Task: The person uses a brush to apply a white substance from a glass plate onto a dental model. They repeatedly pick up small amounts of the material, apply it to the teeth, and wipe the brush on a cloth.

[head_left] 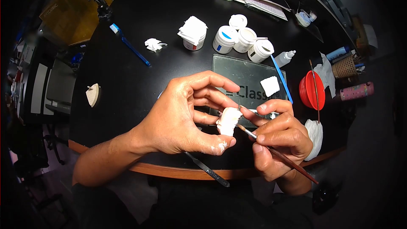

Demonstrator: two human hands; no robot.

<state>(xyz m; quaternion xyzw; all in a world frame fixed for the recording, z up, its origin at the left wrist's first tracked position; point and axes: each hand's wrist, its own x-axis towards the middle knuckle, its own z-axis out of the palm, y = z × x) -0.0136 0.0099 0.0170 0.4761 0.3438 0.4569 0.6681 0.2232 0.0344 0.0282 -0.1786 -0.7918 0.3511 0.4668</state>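
Note:
My left hand point(182, 114) holds a small white dental plaster model point(229, 121) between thumb and fingers, with white powder smeared on the thumb. A thin paintbrush point(288, 159) with a dark red handle is pinched in my right hand point(282, 140), its bristle tip right at the model's right edge. Beneath both hands lies a glass slab point(229, 65) with lettering on it, bearing a folded white tissue point(270, 86). A blue stick point(282, 78) rests across the slab's right side. Below my left wrist, black tweezers point(207, 169) reach over the table's front edge.
Several white jars point(224, 40) stand behind the slab, near a dropper bottle point(285, 58). To the right is a red bowl point(306, 91) with another brush point(315, 85) across it. A blue toothbrush point(131, 46), crumpled tissue point(154, 45) and plaster piece point(92, 94) lie left.

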